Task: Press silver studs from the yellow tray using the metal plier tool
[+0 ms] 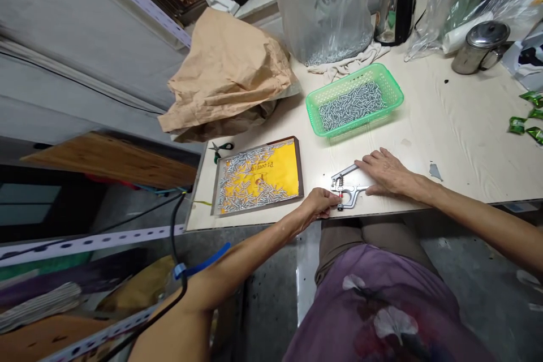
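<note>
A pair of silver snap-fastener pliers (348, 188) lies at the table's front edge, its handles spread and a spring between them. My right hand (384, 172) is around the handle ends, fingers over the upper one and thumb by the lower one. At the jaw end, my left hand (321, 202) has its fingertips pinched together; whatever is between them is hidden. A small red part shows beside those fingertips. To the left, a shallow tray (300, 167) with a yellow base bears many small silver metal pieces (241, 198).
A green plastic basket (313, 116) of similar metal pieces stands behind the pliers. Scissors (220, 150) lie by the tray. Farther back are a brown paper bag (233, 73), a large clear plastic bag (326, 5), a kettle (396, 3) and a metal pot (479, 48).
</note>
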Demonstrator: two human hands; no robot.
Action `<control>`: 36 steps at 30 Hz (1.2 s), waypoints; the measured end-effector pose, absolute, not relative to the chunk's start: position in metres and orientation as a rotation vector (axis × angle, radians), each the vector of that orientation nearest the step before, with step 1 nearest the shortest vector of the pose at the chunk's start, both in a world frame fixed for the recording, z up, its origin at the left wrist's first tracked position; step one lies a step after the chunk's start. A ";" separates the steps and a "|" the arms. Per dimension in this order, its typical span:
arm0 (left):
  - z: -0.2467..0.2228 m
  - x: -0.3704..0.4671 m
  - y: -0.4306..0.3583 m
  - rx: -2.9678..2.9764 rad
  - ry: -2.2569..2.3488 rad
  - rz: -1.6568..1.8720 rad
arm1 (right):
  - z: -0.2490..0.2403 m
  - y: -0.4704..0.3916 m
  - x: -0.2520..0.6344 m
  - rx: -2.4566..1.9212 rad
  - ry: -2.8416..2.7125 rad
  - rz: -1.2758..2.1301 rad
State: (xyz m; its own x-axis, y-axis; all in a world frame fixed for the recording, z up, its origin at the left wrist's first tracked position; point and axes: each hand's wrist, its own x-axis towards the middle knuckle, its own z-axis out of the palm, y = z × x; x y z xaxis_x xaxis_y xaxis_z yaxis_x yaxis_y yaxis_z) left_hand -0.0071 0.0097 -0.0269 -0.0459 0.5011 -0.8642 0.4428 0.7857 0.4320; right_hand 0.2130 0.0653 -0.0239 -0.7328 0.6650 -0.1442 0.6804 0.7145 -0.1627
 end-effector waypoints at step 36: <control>-0.014 0.050 0.027 2.448 1.370 -0.283 | -0.022 0.038 0.217 1.340 2.731 -0.310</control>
State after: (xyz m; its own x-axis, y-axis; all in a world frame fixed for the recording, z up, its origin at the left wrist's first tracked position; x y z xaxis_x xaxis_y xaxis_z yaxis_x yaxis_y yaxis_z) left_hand 0.0502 0.0267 -0.0142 0.5201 0.7903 -0.3239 0.8539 -0.4883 0.1798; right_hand 0.2168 0.0375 -0.0216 -0.6131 0.7728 -0.1639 0.7899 0.5961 -0.1443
